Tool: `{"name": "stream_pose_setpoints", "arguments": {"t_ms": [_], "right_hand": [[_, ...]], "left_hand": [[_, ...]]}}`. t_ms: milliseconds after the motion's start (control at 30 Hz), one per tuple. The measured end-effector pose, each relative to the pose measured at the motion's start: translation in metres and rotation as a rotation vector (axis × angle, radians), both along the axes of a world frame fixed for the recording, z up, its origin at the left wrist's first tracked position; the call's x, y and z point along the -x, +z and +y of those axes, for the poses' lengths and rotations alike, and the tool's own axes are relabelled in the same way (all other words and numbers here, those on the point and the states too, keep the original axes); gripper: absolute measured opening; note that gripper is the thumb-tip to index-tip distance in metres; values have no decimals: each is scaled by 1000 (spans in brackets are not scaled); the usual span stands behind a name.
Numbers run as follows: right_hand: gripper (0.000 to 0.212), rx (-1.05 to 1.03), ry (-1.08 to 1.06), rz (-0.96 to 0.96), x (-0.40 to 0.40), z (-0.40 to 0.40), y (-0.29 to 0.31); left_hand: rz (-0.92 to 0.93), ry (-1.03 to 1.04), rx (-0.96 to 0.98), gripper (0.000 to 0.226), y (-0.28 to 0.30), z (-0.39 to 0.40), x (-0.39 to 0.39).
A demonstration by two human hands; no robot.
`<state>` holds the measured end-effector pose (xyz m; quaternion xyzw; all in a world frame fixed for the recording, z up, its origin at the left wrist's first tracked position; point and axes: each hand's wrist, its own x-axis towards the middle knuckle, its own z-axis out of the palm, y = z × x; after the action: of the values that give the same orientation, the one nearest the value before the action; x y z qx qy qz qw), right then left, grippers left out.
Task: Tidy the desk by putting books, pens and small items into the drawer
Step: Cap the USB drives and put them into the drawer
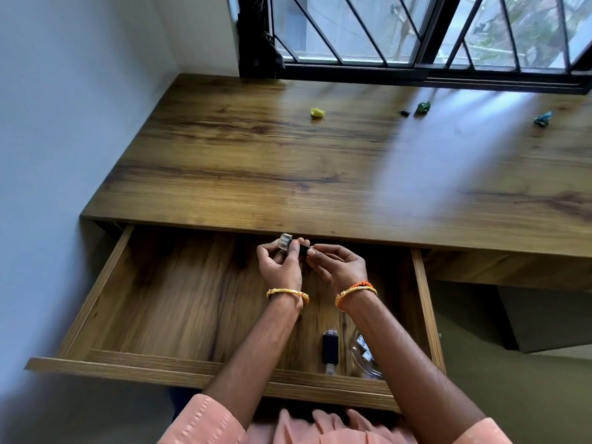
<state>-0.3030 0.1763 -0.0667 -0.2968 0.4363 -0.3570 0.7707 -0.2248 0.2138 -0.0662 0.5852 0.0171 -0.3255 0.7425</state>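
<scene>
The wooden drawer (pixel 105 283) stands pulled wide out from under the desk (pixel 288 161). Above its back part both my hands hold one small black USB stick (pixel 296 248) with a clear cap. My left hand (pixel 280 264) grips the capped end. My right hand (pixel 339 264) pinches the other end. A second black USB stick (pixel 330 347) lies on the drawer floor near its front. Beside it sits a clear plastic container (pixel 363 354) with small items, partly hidden by my right forearm.
On the desk top near the window lie a crumpled yellow paper (pixel 317 112), a small black piece (pixel 405 112), a crumpled green wrapper (pixel 423 108) and a blue-green wrapper (pixel 543 118). A white wall bounds the left side. A barred window runs along the back.
</scene>
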Motion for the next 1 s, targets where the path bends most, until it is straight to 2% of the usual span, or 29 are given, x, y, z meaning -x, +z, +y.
{"name": "stream_pose_setpoints", "arguments": {"t_ms": [133, 267, 333, 400, 500, 533, 667, 733, 867, 933, 1000], "right_hand": [[16, -25, 58, 37, 4, 2, -11], [14, 9, 211, 190, 12, -4, -20], [14, 54, 358, 328, 16, -8, -27], [16, 68, 526, 460, 19, -10, -36], [18, 99, 815, 624, 16, -9, -46], [17, 131, 904, 676, 14, -8, -48], [13, 283, 1156, 825, 1, -3, -40], [14, 339, 1224, 874, -5, 3, -37], [14, 514, 1280, 1000, -8, 21, -40], [14, 574, 1255, 1016, -6, 26, -40], [16, 610, 1237, 1024, -5, 29, -41]], "left_hand": [[14, 3, -51, 26, -8, 15, -1], [-94, -123, -308, 18, -19, 41, -9], [-187, -349, -526, 15, -29, 58, -19], [-201, -667, -664, 16, -42, 74, -29], [-12, -1027, -726, 16, -48, 86, -34], [-11, -1124, -754, 16, -49, 87, -36], [-292, -1460, -906, 14, -48, 79, -39], [-358, -1512, -952, 10, -47, 76, -39], [-284, -1492, -930, 7, -46, 77, -49], [-280, -1366, -885, 6, -48, 79, -58], [-313, -1127, -841, 9, -48, 80, -66]]}}
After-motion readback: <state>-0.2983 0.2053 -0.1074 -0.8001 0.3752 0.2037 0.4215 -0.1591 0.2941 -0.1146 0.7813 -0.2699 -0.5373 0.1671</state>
